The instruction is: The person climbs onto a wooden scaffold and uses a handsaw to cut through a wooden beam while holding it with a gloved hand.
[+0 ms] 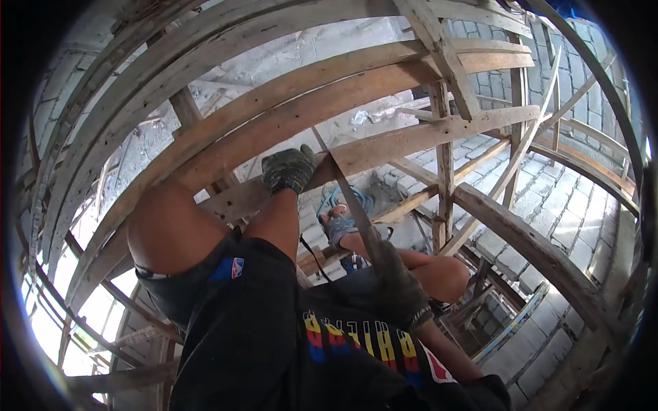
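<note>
My left hand, in a dark knit glove, is closed over a wooden plank. Just to the right of it, the blade of a handsaw crosses the plank's edge. My right hand, gloved too, is wrapped round the saw's near end, low in front of my body; the handle itself is mostly hidden by the glove. The blade points up and away from me, its tip beyond the plank.
Curved timber beams run across the front. A wooden post stands right of the saw. Far below, between the beams, a person is partly visible. Block walls rise at the right.
</note>
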The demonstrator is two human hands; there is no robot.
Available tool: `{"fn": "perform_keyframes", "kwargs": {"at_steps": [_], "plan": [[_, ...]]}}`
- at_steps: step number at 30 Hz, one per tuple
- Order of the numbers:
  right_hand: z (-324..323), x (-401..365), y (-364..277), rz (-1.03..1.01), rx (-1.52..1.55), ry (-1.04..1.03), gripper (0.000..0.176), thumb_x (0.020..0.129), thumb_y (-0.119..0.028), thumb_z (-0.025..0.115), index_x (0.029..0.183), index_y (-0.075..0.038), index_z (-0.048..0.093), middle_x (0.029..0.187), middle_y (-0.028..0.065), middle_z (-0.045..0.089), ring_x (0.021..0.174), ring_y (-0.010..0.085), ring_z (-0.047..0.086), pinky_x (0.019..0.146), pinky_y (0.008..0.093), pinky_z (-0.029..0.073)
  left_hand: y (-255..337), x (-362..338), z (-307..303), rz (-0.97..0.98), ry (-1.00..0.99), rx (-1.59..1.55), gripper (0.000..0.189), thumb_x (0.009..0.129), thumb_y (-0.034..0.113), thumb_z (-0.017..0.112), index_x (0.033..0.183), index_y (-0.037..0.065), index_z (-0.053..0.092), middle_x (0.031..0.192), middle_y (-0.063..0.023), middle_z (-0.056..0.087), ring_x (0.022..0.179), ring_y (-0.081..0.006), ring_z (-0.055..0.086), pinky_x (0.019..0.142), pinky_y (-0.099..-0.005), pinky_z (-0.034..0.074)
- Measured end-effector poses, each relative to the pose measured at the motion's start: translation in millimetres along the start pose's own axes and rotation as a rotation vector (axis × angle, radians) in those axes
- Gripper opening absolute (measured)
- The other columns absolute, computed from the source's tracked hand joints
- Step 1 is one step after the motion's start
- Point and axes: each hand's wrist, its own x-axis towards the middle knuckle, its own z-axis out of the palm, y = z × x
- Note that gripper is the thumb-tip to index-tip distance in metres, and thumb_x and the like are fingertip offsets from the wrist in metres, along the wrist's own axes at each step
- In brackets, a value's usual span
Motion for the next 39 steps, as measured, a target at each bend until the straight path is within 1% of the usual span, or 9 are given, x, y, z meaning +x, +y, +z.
{"fn": "perform_keyframes", "kwargs": {"at_steps": [3, 7, 13, 18, 21, 25, 27, 35, 39], "plan": [[45.2, 62.8, 37.0, 0.192, -0.127, 0.002, 0.064, 0.094, -0.018, 0.062, 0.153, -0.006, 0.039, 0.119, 0.0280, 0.068, 0.100, 0.0458, 0.070, 0.087, 0.0521, 0.056, -3.8, 4.2, 1.0, -0.035, -0.027, -0.003, 0.065, 0.104, 0.050, 0.030, 0.112, 0.007, 0.078, 0.118, -0.0206, 0.074, 0.117, -0.0354, 0.069, 0.103, -0.0533, 0.045], [55.6, 162.7, 52.1, -0.042, -0.191, -0.011, 0.056, 0.096, -0.013, 0.055, 0.150, -0.007, 0.044, 0.104, 0.0293, 0.070, 0.095, 0.0494, 0.068, 0.083, 0.0557, 0.055, -3.2, 5.7, -3.1, -0.075, -0.043, -0.035, 0.068, 0.105, 0.052, 0.028, 0.109, 0.008, 0.079, 0.116, -0.0184, 0.075, 0.115, -0.0353, 0.070, 0.104, -0.0538, 0.046], [24.2, 23.3, 15.5, 0.146, -0.002, 0.022, 0.054, 0.097, -0.011, 0.053, 0.149, -0.003, 0.043, 0.118, 0.0282, 0.069, 0.106, 0.0487, 0.067, 0.087, 0.0541, 0.054, -3.2, -7.7, -0.3, -0.003, -0.011, -0.034, 0.066, 0.105, 0.050, 0.030, 0.107, 0.006, 0.079, 0.112, -0.0208, 0.076, 0.111, -0.0376, 0.071, 0.101, -0.0533, 0.048], [50.0, 80.3, 48.2, 0.213, -0.107, -0.058, 0.063, 0.093, -0.003, 0.051, 0.154, -0.002, 0.037, 0.127, 0.0317, 0.064, 0.117, 0.0463, 0.065, 0.094, 0.0518, 0.053, -4.9, 8.1, 10.3, -0.025, 0.003, -0.007, 0.066, 0.104, 0.049, 0.031, 0.102, 0.005, 0.080, 0.109, -0.0206, 0.076, 0.106, -0.0386, 0.072, 0.096, -0.0530, 0.050], [71.6, 177.6, 62.4, -0.046, -0.050, 0.124, 0.072, 0.089, -0.003, 0.055, 0.158, -0.006, 0.032, 0.121, 0.0338, 0.064, 0.106, 0.0483, 0.066, 0.091, 0.0546, 0.053, -10.5, 12.4, -12.4, -0.058, 0.016, -0.028, 0.068, 0.106, 0.049, 0.026, 0.105, 0.007, 0.080, 0.110, -0.0195, 0.076, 0.108, -0.0385, 0.071, 0.099, -0.0539, 0.049], [23.5, 53.6, 23.2, 0.229, -0.014, -0.090, 0.081, 0.089, -0.004, 0.057, 0.163, -0.009, 0.023, 0.126, 0.0323, 0.064, 0.109, 0.0464, 0.067, 0.094, 0.0542, 0.053, -1.5, 11.3, -1.6, 0.004, 0.047, -0.046, 0.068, 0.106, 0.049, 0.027, 0.103, 0.007, 0.080, 0.110, -0.0206, 0.075, 0.108, -0.0383, 0.071, 0.099, -0.0550, 0.049], [-1.8, -21.2, -1.6, -0.022, 0.116, 0.039, 0.075, 0.091, -0.006, 0.060, 0.160, -0.009, 0.030, 0.129, 0.0304, 0.064, 0.107, 0.0472, 0.068, 0.092, 0.0546, 0.054, -2.3, -1.9, -1.1, 0.004, -0.056, 0.001, 0.068, 0.106, 0.048, 0.026, 0.107, 0.007, 0.079, 0.113, -0.0223, 0.075, 0.112, -0.0372, 0.070, 0.101, -0.0555, 0.047], [73.1, 145.8, 63.0, -0.031, -0.024, 0.200, 0.066, 0.094, -0.015, 0.056, 0.157, -0.009, 0.038, 0.105, 0.0305, 0.068, 0.090, 0.0483, 0.067, 0.085, 0.0554, 0.054, -11.9, 12.9, 11.0, -0.027, 0.009, 0.018, 0.067, 0.106, 0.049, 0.025, 0.108, 0.009, 0.079, 0.113, -0.0198, 0.076, 0.111, -0.0370, 0.071, 0.102, -0.0559, 0.047], [47.5, 66.6, 49.6, -0.113, -0.064, 0.186, 0.069, 0.092, -0.012, 0.057, 0.157, -0.006, 0.036, 0.132, 0.0308, 0.061, 0.111, 0.0428, 0.065, 0.095, 0.0493, 0.053, -2.4, 9.7, -2.6, 0.020, 0.034, 0.025, 0.068, 0.106, 0.049, 0.025, 0.105, 0.009, 0.080, 0.110, -0.0199, 0.076, 0.107, -0.0378, 0.072, 0.099, -0.0557, 0.049]]}}
